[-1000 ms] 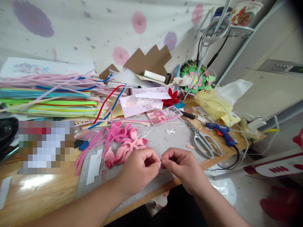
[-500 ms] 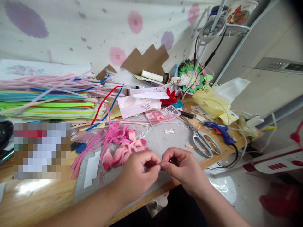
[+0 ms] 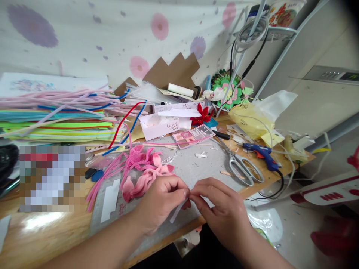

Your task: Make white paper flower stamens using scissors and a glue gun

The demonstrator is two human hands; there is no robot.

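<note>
Over the front edge of the grey cutting mat (image 3: 198,172), my two hands meet fingertip to fingertip. My left hand (image 3: 164,201) is closed in a pinch, and a narrow whitish strip (image 3: 177,213) slants down from under its fingertips. A small reddish piece (image 3: 187,204) shows just below the pinch, mostly covered. My right hand (image 3: 220,200) is also pinched shut against the left fingertips; what it grips is hidden. Behind my left hand lies a heap of pink fuzzy petal shapes (image 3: 146,175) with pink pipe cleaners (image 3: 105,179) beside it.
Scissors (image 3: 241,168) and a blue glue gun (image 3: 262,154) lie right of the mat. Bundles of coloured pipe cleaners (image 3: 56,123) are stacked at the left. A white paper piece (image 3: 110,200), a pink palette (image 3: 193,136) and a red flower (image 3: 200,115) are also on the table.
The whitish strip and the reddish piece now show beneath my fingertips. My right hand has turned slightly, its fingers straighter; my left hand stays in nearly the same place.
</note>
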